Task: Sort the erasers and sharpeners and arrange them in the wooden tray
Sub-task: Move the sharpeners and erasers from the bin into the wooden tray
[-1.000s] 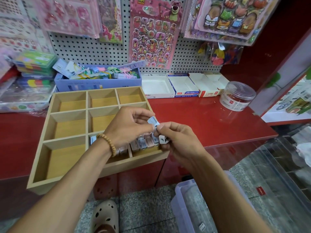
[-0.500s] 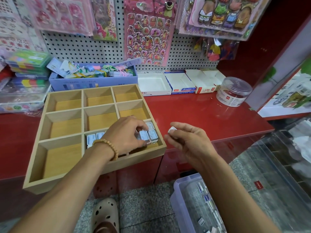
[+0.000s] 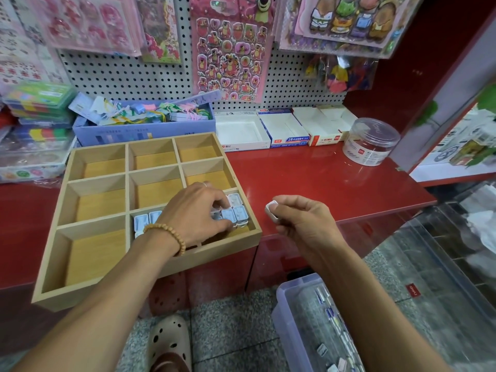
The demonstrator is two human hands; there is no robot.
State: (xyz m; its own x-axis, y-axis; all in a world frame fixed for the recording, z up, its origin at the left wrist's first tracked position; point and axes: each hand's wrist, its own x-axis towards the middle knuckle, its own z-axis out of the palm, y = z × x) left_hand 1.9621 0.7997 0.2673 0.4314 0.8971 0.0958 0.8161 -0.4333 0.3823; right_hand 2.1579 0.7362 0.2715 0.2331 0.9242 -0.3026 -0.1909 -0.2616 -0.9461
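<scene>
Fingers (image 3: 279, 208) of R hand (image 3: 303, 224) pinch a small white piece (image 3: 271, 209) over the worktop, just right of wooden tray (image 3: 161, 267). L hand (image 3: 196, 213) curls on sharpeners (image 3: 236, 213) in near-right slot; slot lies left of R hand.

Left hand (image 3: 197, 213), lower centre of frame: covers the middle of the tray's (image 3: 80, 296) near row; the small blue-white pieces (image 3: 234, 214) under it cannot be counted, nor told as erasers or sharpeners. Its fingertips are hidden among them; contact unclear.

Right hand (image 3: 300, 222): small white piece (image 3: 271, 209) shows only one end; type unclear.

Clear bin (image 3: 288, 318), lower right: cut by bottom edge, contents blurred.

Shoe (image 3: 169, 345), bottom centre: cut off by frame edge.

Box labels (image 3: 288, 140), centre right: too small to read.
</scene>
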